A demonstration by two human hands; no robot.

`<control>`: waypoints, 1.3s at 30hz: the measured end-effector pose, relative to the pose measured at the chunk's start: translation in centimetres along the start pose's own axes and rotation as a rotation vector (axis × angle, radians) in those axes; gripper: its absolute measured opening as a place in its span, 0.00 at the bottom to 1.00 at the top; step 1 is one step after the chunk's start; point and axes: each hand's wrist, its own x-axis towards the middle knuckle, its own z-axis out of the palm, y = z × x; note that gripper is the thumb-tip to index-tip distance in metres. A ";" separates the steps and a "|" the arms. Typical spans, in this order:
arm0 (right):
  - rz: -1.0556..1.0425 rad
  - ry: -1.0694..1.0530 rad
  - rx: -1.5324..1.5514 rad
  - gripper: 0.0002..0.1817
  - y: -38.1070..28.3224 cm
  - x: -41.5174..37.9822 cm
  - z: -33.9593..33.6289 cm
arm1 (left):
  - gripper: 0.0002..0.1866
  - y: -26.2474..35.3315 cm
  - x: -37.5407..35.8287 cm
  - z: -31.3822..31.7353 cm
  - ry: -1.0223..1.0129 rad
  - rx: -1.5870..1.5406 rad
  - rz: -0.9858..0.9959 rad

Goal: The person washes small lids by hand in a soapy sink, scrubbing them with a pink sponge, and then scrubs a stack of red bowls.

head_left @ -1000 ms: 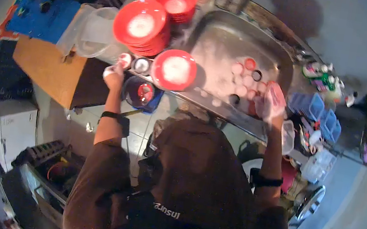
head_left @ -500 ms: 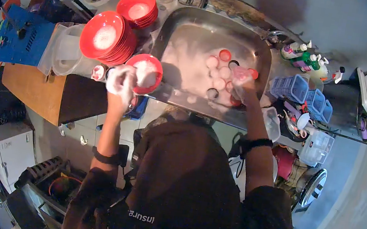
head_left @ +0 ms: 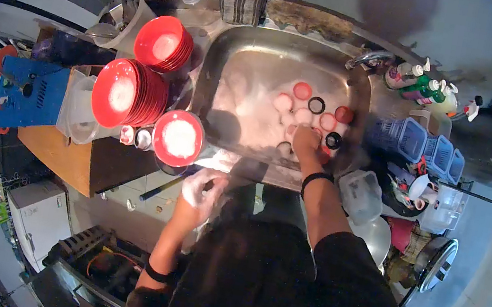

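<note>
My left hand, coated in white suds, is held in front of the sink's near edge, below a red bowl full of foam. Its fingers are curled toward the thumb; whether something small is in them I cannot make out. My right hand reaches down into the sink, its fingertips hidden among small round cups or lids. Around it in the cloudy water lie a red ring-rimmed piece, a black-rimmed one and several more.
Two stacks of red bowls, a larger and a smaller, stand left of the sink. Soap bottles, blue baskets and a clear plastic container are on the right. A striped cloth hangs over the back edge.
My left hand has come away from the foamy red bowl, toward my body and right. My right hand has moved left and lower among the round pieces. The camera view has shifted.
</note>
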 end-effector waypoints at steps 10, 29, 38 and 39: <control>0.176 0.126 -0.010 0.10 0.4 4.2 7.5 | 0.07 1.0 -0.4 0.9 -0.023 -0.058 -0.122; -0.409 0.022 0.064 0.13 1.3 5.5 7.9 | 0.08 0.6 -1.3 0.2 0.013 -0.111 -0.188; -0.261 -0.204 0.197 0.17 -2.2 -0.9 -1.1 | 0.07 0.4 -0.4 0.2 -0.024 -0.028 -0.118; -0.284 -0.188 0.205 0.18 -2.6 -0.7 -0.3 | 0.07 0.2 -0.5 0.2 -0.029 -0.025 -0.128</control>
